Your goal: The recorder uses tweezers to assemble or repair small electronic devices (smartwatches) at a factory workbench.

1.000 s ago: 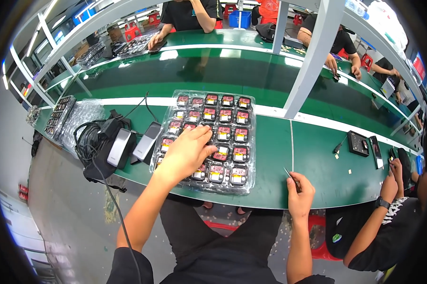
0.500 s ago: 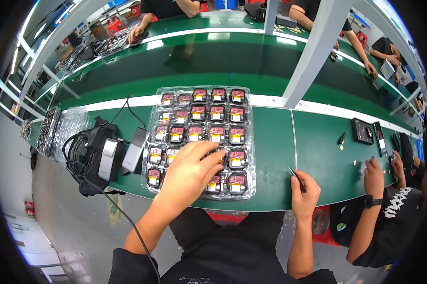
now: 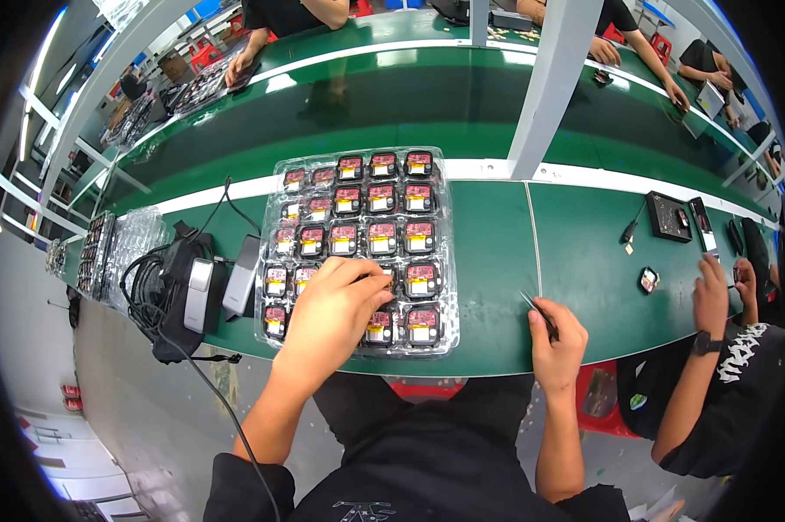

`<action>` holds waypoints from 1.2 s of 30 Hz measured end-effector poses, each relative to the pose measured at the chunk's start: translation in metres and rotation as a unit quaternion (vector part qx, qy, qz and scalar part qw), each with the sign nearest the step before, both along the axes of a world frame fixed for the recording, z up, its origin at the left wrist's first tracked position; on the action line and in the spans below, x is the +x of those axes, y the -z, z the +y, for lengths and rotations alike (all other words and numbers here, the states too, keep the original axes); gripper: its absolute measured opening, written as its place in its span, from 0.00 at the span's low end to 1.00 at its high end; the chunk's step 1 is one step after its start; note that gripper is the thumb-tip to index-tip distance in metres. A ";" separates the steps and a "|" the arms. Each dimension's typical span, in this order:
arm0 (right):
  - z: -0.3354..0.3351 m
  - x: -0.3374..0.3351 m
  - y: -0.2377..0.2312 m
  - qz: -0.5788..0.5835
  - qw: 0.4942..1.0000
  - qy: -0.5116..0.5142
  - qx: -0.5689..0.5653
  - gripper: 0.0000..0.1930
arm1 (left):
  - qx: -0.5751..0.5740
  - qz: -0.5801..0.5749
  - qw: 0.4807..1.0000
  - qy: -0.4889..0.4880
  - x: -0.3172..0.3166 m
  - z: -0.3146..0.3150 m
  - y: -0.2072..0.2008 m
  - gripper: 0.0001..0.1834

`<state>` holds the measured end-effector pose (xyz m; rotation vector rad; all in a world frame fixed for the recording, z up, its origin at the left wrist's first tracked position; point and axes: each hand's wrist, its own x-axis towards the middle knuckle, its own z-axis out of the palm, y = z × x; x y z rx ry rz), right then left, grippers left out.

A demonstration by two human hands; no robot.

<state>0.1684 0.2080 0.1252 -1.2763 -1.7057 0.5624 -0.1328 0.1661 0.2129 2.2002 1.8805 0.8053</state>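
At the near edge of the glossy green desk [image 3: 488,252], the right hand [image 3: 557,346] is pinching some slim dark tweezers [image 3: 545,321], well apart from the tray. Over on the other side, the left hand [image 3: 330,309] is arching, fingers bent, above that clear plastic tray [image 3: 449,261]; can't tell if it's gripping anything. Small square black-and-red modules [image 3: 421,236] are sitting in its pockets. Farther back, a painted grey post [image 3: 549,96] is standing upright.

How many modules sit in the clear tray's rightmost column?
5 black-framed modules: one in each row, from the far edge of the tray to the near edge; none there is hidden.
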 end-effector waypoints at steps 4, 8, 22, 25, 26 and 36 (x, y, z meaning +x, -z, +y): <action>-0.001 0.002 0.000 -0.001 1.000 -0.005 -0.001 0.08 | -0.015 -0.010 1.000 0.005 -0.002 -0.001 -0.004 0.12; -0.001 0.001 0.001 0.003 1.000 -0.008 0.001 0.08 | 0.007 -0.001 1.000 -0.009 0.002 -0.002 0.004 0.11; -0.005 0.007 -0.002 0.040 0.998 -0.023 -0.030 0.09 | 0.016 0.095 0.995 -0.037 0.016 -0.002 0.005 0.14; -0.004 0.008 -0.002 0.035 0.998 -0.025 -0.045 0.09 | 0.030 0.110 0.993 -0.043 0.017 -0.005 0.008 0.14; -0.004 0.008 -0.002 0.034 0.998 -0.024 -0.041 0.09 | 0.041 0.112 0.992 -0.049 0.018 -0.005 0.008 0.15; -0.008 0.016 0.007 0.150 0.987 0.009 -0.048 0.08 | 0.078 0.011 0.997 -0.020 0.015 -0.001 0.019 0.10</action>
